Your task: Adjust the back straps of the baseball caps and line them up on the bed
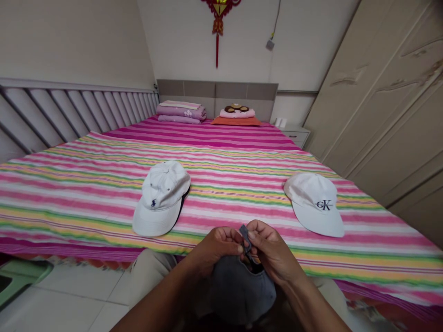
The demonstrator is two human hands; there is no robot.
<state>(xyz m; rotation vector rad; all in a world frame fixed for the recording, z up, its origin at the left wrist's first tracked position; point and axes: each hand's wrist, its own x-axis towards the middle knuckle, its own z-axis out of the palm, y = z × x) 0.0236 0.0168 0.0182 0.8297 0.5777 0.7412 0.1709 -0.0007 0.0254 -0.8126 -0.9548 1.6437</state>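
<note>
A dark grey cap [242, 290] is held at the bed's near edge, its back opening and strap turned up toward me. My left hand [223, 246] pinches the strap area with thumb and fingers. My right hand [268, 244] grips the loose end of the cap's strap [245, 233] between thumb and forefinger. On the bed to the left rests a white cap [162, 193] with a small dark blue logo, its brim toward me. Over on the right lies another white cap [313, 200] with dark "CK" lettering. The buckle between my fingers is partly hidden.
A striped sheet [224, 184] covers the bed. Folded purple bedding [182, 112] and a pink folded item [237, 113] lie by the headboard [197, 87]. A grey railing [86, 106] runs along the left, a wardrobe [377, 92] stands right, and a green stool [34, 272] sits lower left.
</note>
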